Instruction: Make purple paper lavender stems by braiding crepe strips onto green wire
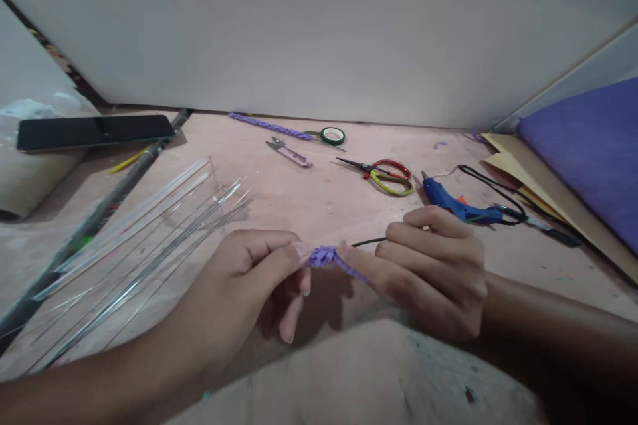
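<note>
Low in the middle of the view, my left hand [249, 285] and my right hand [433, 265] meet over the pink table [319, 199]. Between their fingertips is a small purple folded paper strip [326, 257], pinched by the thumb and forefinger of each hand. A purple tail of the strip runs down under my right thumb. A thin dark green wire [369, 241] sticks out from the strip toward the right, passing behind my right fingers.
A bundle of thin metal wires and clear sticks [149, 239] lies left. Behind are a finished purple braided strip [269, 125], green tape roll [332, 136], pink cutter [292, 153], scissors [386, 174], blue glue gun [458, 206], purple sheet [593, 153], a black phone [94, 131].
</note>
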Demonstrator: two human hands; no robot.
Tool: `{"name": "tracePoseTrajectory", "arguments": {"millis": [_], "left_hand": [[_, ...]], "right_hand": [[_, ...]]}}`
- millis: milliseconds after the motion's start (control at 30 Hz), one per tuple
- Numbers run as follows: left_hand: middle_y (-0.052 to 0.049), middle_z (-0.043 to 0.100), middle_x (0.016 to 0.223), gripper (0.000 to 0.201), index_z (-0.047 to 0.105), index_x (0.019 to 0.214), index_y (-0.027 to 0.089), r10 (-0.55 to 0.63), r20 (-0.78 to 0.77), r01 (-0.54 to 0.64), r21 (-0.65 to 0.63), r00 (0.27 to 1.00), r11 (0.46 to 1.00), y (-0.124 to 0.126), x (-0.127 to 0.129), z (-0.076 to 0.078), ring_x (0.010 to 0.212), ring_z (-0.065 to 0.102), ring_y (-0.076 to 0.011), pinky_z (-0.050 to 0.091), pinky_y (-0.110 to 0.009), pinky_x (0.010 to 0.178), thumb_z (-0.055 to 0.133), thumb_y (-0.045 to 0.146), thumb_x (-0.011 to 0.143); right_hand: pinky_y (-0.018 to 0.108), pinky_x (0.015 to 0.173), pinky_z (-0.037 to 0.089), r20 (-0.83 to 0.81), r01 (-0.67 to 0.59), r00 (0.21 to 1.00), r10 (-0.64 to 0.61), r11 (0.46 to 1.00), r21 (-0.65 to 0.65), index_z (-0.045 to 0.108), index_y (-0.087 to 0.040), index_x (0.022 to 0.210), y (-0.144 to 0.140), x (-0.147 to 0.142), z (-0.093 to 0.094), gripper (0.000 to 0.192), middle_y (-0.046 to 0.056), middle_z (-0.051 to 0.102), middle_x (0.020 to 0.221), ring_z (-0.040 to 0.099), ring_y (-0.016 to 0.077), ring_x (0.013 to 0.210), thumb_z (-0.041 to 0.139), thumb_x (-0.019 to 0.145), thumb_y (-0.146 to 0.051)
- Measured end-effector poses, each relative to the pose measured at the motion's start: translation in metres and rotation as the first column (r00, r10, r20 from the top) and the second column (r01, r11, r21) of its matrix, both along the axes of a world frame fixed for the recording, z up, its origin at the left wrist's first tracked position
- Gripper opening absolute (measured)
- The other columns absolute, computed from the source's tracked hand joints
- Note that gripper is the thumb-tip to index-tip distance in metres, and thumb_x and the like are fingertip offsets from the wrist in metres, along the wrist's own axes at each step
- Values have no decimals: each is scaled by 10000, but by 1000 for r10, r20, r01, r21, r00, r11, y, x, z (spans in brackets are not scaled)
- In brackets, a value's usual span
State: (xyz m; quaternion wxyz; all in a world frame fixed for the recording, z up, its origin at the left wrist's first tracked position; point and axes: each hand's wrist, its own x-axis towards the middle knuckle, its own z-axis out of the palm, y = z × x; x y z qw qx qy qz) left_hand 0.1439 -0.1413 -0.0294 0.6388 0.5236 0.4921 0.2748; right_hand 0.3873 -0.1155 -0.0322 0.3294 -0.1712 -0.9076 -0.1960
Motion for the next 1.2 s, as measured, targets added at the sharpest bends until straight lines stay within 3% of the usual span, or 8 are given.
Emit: {"name": "tracePoseTrajectory", "arguments": {"millis": [100,200,300,433,567,833,1000,1200], "left_hand": [[18,655,584,416,635,722,219,-18,-167,80,371,986,925,2,-6,-1,534,573,-144,421,-264,532,511,453,1041],[11,759,837,210,699,989,220,115,-341,165,689,933,706,5,-11,-2,717,680,-176,463,-303,671,610,410,989],[17,769,827,144,718,1023,221,238,-439,252,796,866,551,7,-13,-4,688,677,-172,437,-314,668,629,331,995],[10,761,762,203,730,938,217,253,-476,329,826,842,458,6,-13,-5,664,669,-174,426,-326,682,576,280,1055],[29,755,753,200,735,926,227,239,-407,252,834,881,491,5,-12,-2,656,674,-150,443,-292,672,599,281,1064],[90,631,582,290,680,745,223,193,-289,119,789,938,603,9,-12,2,522,575,-81,421,-224,568,632,239,1031],[86,655,563,332,673,685,220,186,-278,92,751,942,654,13,-13,0,532,603,-83,423,-211,547,631,228,1015],[71,648,515,385,670,635,223,178,-258,58,704,950,708,15,-11,0,558,655,-101,382,-189,463,639,256,1017]], "right_hand": [[354,597,411,-55,-84,995,84,996,-8,719,-89,1077,8,-1,-3,241,1,674,659,540,141,605,487,1116,-141],[352,610,414,-116,-41,993,27,992,-118,718,-124,1106,12,-5,-5,105,-27,682,659,566,133,593,627,1065,-157],[356,650,442,-126,11,991,-46,964,-264,738,-167,1077,10,-9,-4,113,-33,724,700,633,129,615,669,1009,-110],[360,658,450,-175,-11,983,-50,943,-332,759,-193,1060,4,-9,2,209,-43,754,724,665,130,617,681,939,-42],[346,632,446,-255,-65,967,-18,947,-314,762,-201,1004,0,-10,5,221,-46,757,695,661,121,582,707,901,-14],[276,646,556,-364,35,899,-242,869,-493,776,-225,907,-8,-23,8,117,-35,836,815,751,131,666,839,930,-130],[208,483,475,-342,-3,893,-294,754,-656,792,-216,892,-7,-22,13,94,-60,795,727,687,96,551,814,943,-139],[202,421,395,-364,-29,887,-283,753,-657,802,-207,866,-7,-23,14,111,-74,747,662,588,70,477,837,913,-113]]}}
